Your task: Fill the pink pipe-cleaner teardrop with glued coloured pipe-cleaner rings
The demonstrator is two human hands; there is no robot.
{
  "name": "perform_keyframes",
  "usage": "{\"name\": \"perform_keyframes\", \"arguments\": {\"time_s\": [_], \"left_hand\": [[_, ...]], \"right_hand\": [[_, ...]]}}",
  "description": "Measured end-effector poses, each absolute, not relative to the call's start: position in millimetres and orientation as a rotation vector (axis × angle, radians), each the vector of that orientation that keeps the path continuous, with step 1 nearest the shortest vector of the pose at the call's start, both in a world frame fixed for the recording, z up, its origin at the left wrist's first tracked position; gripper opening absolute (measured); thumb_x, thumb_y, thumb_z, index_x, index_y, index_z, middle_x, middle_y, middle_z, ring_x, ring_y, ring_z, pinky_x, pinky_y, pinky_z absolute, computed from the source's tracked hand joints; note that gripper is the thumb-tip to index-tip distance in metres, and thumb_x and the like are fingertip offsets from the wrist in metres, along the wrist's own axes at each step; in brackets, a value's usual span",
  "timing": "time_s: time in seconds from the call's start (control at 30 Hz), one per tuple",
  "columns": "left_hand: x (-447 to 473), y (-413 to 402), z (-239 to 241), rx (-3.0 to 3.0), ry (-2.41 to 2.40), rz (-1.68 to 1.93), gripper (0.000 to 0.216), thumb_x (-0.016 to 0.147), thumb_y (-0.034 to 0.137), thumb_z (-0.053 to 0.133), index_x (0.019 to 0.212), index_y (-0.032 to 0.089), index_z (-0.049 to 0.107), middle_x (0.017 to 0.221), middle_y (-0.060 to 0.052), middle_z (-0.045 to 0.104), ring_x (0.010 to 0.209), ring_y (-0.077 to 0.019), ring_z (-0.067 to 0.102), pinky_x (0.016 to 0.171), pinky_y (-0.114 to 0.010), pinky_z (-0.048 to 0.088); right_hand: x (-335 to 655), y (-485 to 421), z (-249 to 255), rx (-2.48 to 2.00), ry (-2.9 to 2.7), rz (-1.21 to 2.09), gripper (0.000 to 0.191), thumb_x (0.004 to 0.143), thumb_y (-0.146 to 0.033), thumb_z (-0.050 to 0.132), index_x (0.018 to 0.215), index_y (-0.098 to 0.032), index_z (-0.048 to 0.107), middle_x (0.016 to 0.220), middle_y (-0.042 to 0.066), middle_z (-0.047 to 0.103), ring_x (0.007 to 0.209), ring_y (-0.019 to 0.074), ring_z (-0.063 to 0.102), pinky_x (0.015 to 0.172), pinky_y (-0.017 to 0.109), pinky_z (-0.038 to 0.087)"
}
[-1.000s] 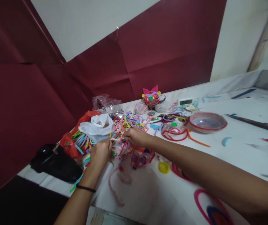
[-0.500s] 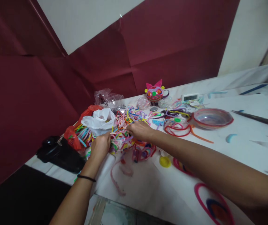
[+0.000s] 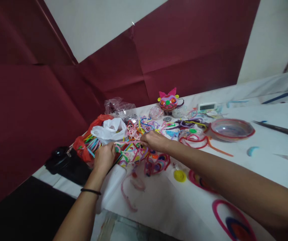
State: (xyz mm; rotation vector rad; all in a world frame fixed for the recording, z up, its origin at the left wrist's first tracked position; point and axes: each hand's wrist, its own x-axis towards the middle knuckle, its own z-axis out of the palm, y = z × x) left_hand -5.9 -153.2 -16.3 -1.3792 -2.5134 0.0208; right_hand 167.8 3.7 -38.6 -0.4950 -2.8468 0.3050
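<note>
Left hand [image 3: 104, 158] and right hand [image 3: 156, 140] both pinch one pink pipe cleaner [image 3: 128, 143], now stretched straighter between them. It looks to be coming free of the pile [image 3: 136, 155] (just beside the white bag [image 3: 110, 130])

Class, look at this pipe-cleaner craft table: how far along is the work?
Done: a pink eared figure and a red-rimmed bowl look finished on the table. In hand: left hand and right hand each pinch one pink strand, stretched between them. Left: the tangle of loose pipe cleaners, apparently unused.
</note>
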Motion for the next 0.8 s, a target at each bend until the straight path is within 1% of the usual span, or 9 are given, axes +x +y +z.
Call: {"name": "perform_keyframes", "arguments": {"time_s": [0.13, 0.2, 0.27, 0.33, 0.43, 0.57, 0.7, 0.8], "left_hand": [[-2.8, -155.3, -12.9, -1.289, -2.491, 0.015, 0.022, 0.098, 0.031, 0.054, 0.108, 0.014, 0.064, 0.095, -0.004, 0.068, 0.085, -0.018, 0.067, 0.079, -0.037, 0.055], [-3.1, -155.7, -10.9, -1.26, -2.472, -0.006, 0.023, 0.1, 0.027, 0.048, 0.109, 0.015, 0.065, 0.091, -0.006, 0.071, 0.086, -0.0208, 0.068, 0.077, -0.036, 0.052], [-4.8, -156.4, -8.8, -1.23, -2.456, -0.029, 0.028, 0.1, 0.023, 0.042, 0.109, 0.015, 0.067, 0.09, -0.011, 0.073, 0.087, -0.0252, 0.07, 0.073, -0.034, 0.049], [-6.5, -158.1, -7.0, -1.204, -2.442, -0.051, 0.03, 0.1, 0.022, 0.04, 0.108, 0.014, 0.068, 0.09, -0.014, 0.074, 0.086, -0.0284, 0.071, 0.069, -0.033, 0.046], [-6.1, -162.3, -5.8, -1.203, -2.425, -0.079, 0.031, 0.099, 0.022, 0.04, 0.107, 0.016, 0.069, 0.089, -0.013, 0.075, 0.083, -0.0274, 0.072, 0.066, -0.03, 0.043], [1.9, -166.3, -7.2, -1.257, -2.392, -0.106, 0.028, 0.098, 0.021, 0.043, 0.11, 0.02, 0.068, 0.091, -0.009, 0.076, 0.087, -0.0239, 0.072, 0.067, -0.027, 0.042], [13.8, -165.0, -8.2, -1.3, -2.364, -0.134, 0.027, 0.098, 0.021, 0.043, 0.106, 0.019, 0.069, 0.089, -0.009, 0.076, 0.086, -0.0244, 0.072, 0.067, -0.027, 0.042], [21.9, -162.3, -8.0, -1.35, -2.347, -0.159, 0.028, 0.098, 0.021, 0.043, 0.108, 0.018, 0.069, 0.089, -0.009, 0.076, 0.087, -0.0239, 0.072, 0.069, -0.027, 0.043]], "right_hand": [[170.1, 8.7, -33.0, -0.431, -2.832, 0.257, 0.032, 0.094, -0.037, 0.059, 0.119, -0.017, 0.059, 0.119, 0.008, 0.061, 0.1, 0.0207, 0.062, 0.085, 0.042, 0.053], [171.5, 12.2, -30.0, -0.402, -2.824, 0.238, 0.032, 0.094, -0.037, 0.059, 0.119, -0.018, 0.059, 0.12, 0.008, 0.061, 0.1, 0.0208, 0.062, 0.085, 0.042, 0.053], [172.6, 16.1, -28.8, -0.379, -2.816, 0.226, 0.032, 0.094, -0.037, 0.06, 0.119, -0.017, 0.058, 0.12, 0.008, 0.06, 0.101, 0.021, 0.062, 0.085, 0.043, 0.053], [173.4, 20.0, -29.9, -0.365, -2.802, 0.221, 0.032, 0.094, -0.037, 0.06, 0.119, -0.017, 0.058, 0.12, 0.008, 0.06, 0.101, 0.0211, 0.062, 0.085, 0.043, 0.053], [174.2, 23.6, -33.7, -0.341, -2.776, 0.219, 0.032, 0.094, -0.037, 0.06, 0.119, -0.018, 0.058, 0.12, 0.008, 0.06, 0.101, 0.0211, 0.062, 0.085, 0.043, 0.053], [175.4, 21.0, -35.8, -0.323, -2.734, 0.205, 0.031, 0.094, -0.036, 0.059, 0.118, -0.018, 0.059, 0.119, 0.007, 0.061, 0.1, 0.0204, 0.062, 0.084, 0.042, 0.054], [174.5, 10.7, -31.4, -0.321, -2.661, 0.182, 0.029, 0.094, -0.036, 0.059, 0.118, -0.019, 0.059, 0.122, 0.008, 0.06, 0.103, 0.0212, 0.061, 0.088, 0.043, 0.052], [170.0, 1.6, -28.2, -0.272, -2.631, 0.224, 0.031, 0.094, -0.036, 0.06, 0.119, -0.018, 0.059, 0.123, 0.008, 0.059, 0.106, 0.0223, 0.06, 0.089, 0.045, 0.052]]}}
